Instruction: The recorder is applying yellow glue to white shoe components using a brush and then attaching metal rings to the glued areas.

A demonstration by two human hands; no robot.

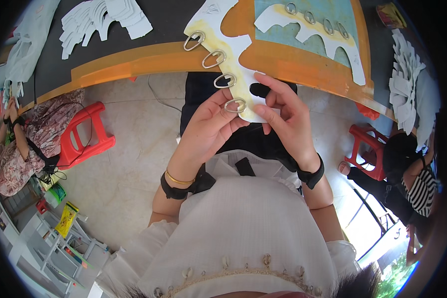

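Observation:
A white cut-out piece (239, 49) with scalloped edges and a yellowish band along its left side reaches from the table over its near edge. Several oval metal rings (214, 59) sit along that band. At the piece's near end, my left hand (203, 124) is closed, thumb and fingers pinching the lowest metal ring (235, 105) against the edge. My right hand (287, 116) grips the same end from the right, thumb on top and other fingers partly hidden beneath. A similar white piece with rings (308, 27) lies on a blue-green sheet (283, 38) at the right.
Stacked white cut-outs (104, 22) lie at the table's far left, and more white pieces (405, 82) at the right. The table has an orange-brown edge (129, 59). Red stools (87, 136) stand at both sides. Other people sit at far left and far right.

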